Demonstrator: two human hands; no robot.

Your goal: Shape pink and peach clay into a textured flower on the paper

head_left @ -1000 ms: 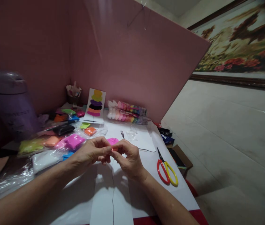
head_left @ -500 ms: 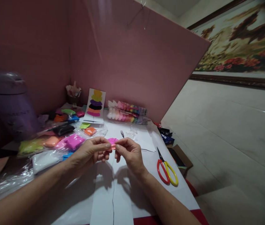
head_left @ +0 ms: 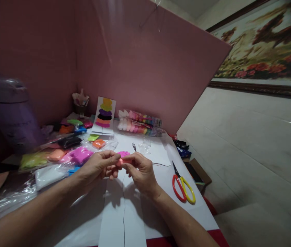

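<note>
A small piece of salmon-pink clay (head_left: 121, 162) is pinched between my two hands above a white paper strip (head_left: 134, 219). My left hand (head_left: 104, 165) grips its left end with thumb and forefinger. On the other end, the thumb and forefinger of my right hand (head_left: 140, 169) are closed. Just beyond the fingertips lies a ruffled magenta clay shape (head_left: 123, 153), partly hidden by them. A thin dark line (head_left: 124, 212) runs down the strip below it. A card with stacked coloured clay bands (head_left: 104, 115) leans upright at the back.
Red-and-yellow-handled scissors (head_left: 180, 187) lie to the right. A small fork (head_left: 134, 146) lies behind my hands. Bagged clay packets (head_left: 80, 155) crowd the left side, near a purple tumbler (head_left: 11, 116). More clay packs (head_left: 138, 122) rest against the pink panel (head_left: 145, 61).
My right fingers have shifted slightly left and curled over the salmon clay. Its shape between the fingertips looks more bunched, and less of the magenta ruffle shows.
</note>
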